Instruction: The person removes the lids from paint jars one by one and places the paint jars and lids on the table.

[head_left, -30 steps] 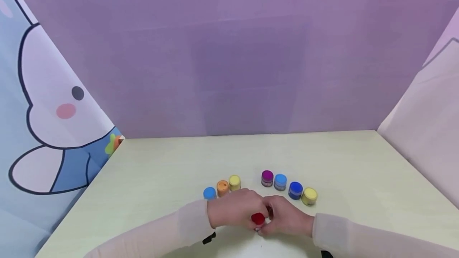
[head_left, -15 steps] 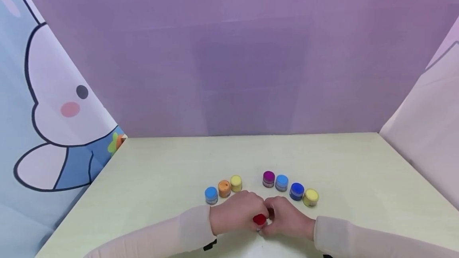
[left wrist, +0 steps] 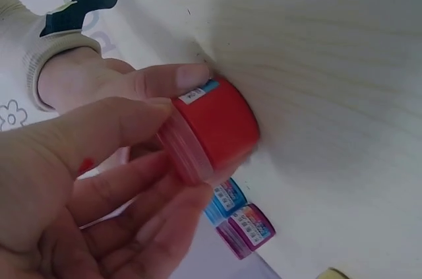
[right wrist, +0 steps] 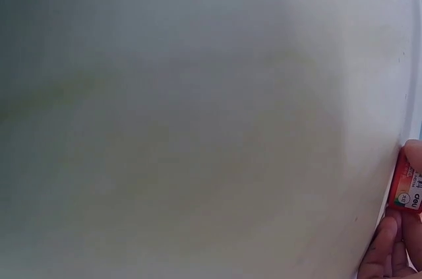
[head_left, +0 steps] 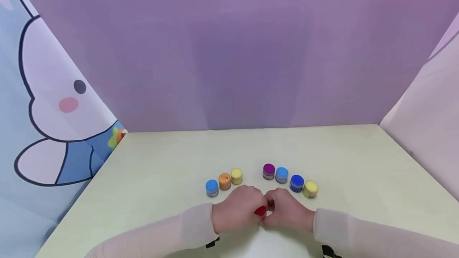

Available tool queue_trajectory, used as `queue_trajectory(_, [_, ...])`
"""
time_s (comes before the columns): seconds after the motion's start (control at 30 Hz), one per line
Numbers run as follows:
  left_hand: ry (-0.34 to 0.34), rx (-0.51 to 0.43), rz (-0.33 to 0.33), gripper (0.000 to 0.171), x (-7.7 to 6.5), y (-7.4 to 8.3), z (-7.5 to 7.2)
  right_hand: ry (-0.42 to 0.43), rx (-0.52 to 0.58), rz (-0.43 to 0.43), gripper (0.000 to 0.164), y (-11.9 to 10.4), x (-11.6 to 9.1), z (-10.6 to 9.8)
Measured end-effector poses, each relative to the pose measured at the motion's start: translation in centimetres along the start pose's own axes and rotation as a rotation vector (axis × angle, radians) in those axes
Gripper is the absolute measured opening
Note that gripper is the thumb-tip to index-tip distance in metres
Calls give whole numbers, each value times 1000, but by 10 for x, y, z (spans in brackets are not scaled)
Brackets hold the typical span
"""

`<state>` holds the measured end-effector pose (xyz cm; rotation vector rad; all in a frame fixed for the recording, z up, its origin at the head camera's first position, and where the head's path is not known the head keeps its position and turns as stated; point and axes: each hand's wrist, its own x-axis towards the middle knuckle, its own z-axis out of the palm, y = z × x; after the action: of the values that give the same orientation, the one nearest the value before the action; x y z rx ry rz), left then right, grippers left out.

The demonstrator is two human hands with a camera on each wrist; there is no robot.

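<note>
Both hands hold one small red paint jar (left wrist: 221, 124) low over the table, near its front. My left hand (head_left: 238, 208) grips the lid end, thumb and fingers around its clear rim in the left wrist view. My right hand (head_left: 288, 210) holds the body, its thumb lying along the label side. From the head view only a patch of the red lid (head_left: 260, 211) shows between the hands. The right wrist view catches the jar's printed label (right wrist: 409, 193) at its right edge. Whether the lid is loose cannot be seen.
Beyond the left hand stand a blue jar (head_left: 212, 188), an orange jar (head_left: 224, 181) and a yellow jar (head_left: 236, 176). Past the right hand are a purple jar (head_left: 269, 171), a light blue jar (head_left: 281, 174), a dark blue jar (head_left: 297, 183) and another yellow jar (head_left: 310, 189).
The left hand has turned slightly on the red jar, so less of the red lid shows. Both hands keep their grip. The head view has shifted a little; the other jars stay put.
</note>
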<state>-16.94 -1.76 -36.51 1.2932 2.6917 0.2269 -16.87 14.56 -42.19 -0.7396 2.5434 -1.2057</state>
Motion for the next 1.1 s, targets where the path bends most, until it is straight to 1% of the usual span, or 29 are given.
queue_trajectory(0.07, [19, 58, -9, 13, 0, 1, -1, 8, -4, -10, 23, -1, 1, -2])
queue_trajectory(0.13, [20, 105, -23, 14, 0, 1, -1, -2, 4, -12, 23, -1, 2, -2])
queue_trajectory(0.27, [-5, 109, -66, 14, 0, 4, -1, -19, 26, -7, 25, -2, 2, -1])
queue_trajectory(0.37, [-14, 114, -79, 15, 2, 6, -2, -13, 27, -16, 24, -2, 1, 0])
queue_trajectory(0.53, [-9, 134, -68, 15, 4, 8, -3, -24, 25, -34, 25, -1, 1, 0])
queue_trajectory(0.57, [-13, 128, -70, 15, 4, 7, -3, -27, 21, -38, 25, -1, 1, -1])
queue_trajectory(0.67, [-18, 127, -45, 14, 2, 3, -3, -27, 3, -47, 24, -1, 2, -2])
queue_trajectory(0.73, [-23, 130, 3, 15, 1, -2, -4, -25, -1, -50, 24, -1, 3, -3])
queue_trajectory(0.77, [-28, 141, 46, 16, 0, -6, -4, -25, 0, -51, 24, -1, 3, -3])
queue_trajectory(0.87, [-36, 201, 231, 20, -3, -16, -7, -33, -1, -38, 26, -2, 4, -3])
queue_trajectory(0.93, [-32, 246, 361, 21, -2, -22, -10, -42, 4, -21, 27, -3, 5, -4])
queue_trajectory(0.97, [-28, 271, 415, 22, -2, -24, -12, -47, 4, -15, 27, -3, 5, -4])
queue_trajectory(1.03, [-20, 294, 497, 23, 1, -27, -15, -52, 9, -5, 28, -3, 5, -5])
queue_trajectory(1.1, [-24, 302, 545, 23, 5, -29, -17, -52, 17, 3, 28, -2, 4, -6])
